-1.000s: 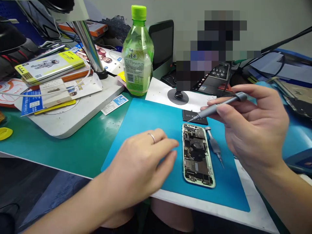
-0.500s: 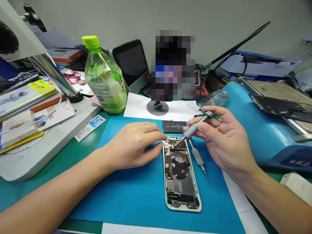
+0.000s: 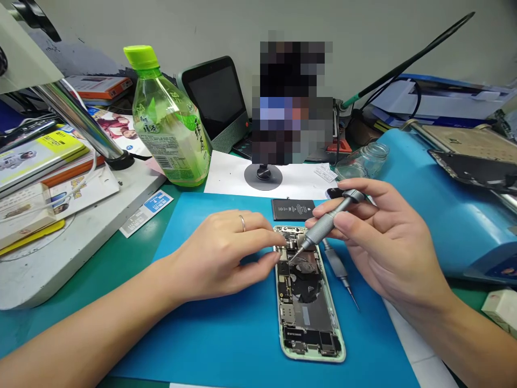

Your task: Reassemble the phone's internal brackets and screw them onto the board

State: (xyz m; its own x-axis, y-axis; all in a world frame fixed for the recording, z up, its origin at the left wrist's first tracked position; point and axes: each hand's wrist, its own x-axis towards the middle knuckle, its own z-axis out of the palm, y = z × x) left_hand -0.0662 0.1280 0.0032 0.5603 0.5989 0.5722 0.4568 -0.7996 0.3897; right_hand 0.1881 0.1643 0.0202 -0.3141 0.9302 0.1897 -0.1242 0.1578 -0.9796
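An opened phone (image 3: 313, 318) lies on the blue mat (image 3: 226, 328), its inner parts showing. My right hand (image 3: 375, 231) grips a grey screwdriver (image 3: 325, 226), whose tip points down at the upper left part of the phone's inside. At the phone's upper left edge rests my left hand (image 3: 234, 250), thumb and forefinger bent and apart, a ring on one finger; nothing shows between them. A black battery (image 3: 293, 209) lies just beyond the phone's top end. Beside the phone's right edge is a second grey screwdriver (image 3: 336, 263).
A green-capped bottle (image 3: 167, 134) stands at the back left, near a dark-screened device (image 3: 216, 99). On the left is a white stand base (image 3: 81, 226) bearing boxes. A glass jar (image 3: 365, 159) and a blue machine (image 3: 436, 215) are at the right.
The screwdriver tip in my right hand has moved down the phone's inside, toward its middle. My left thumb now reaches a little over the phone's edge. The view has shifted slightly.
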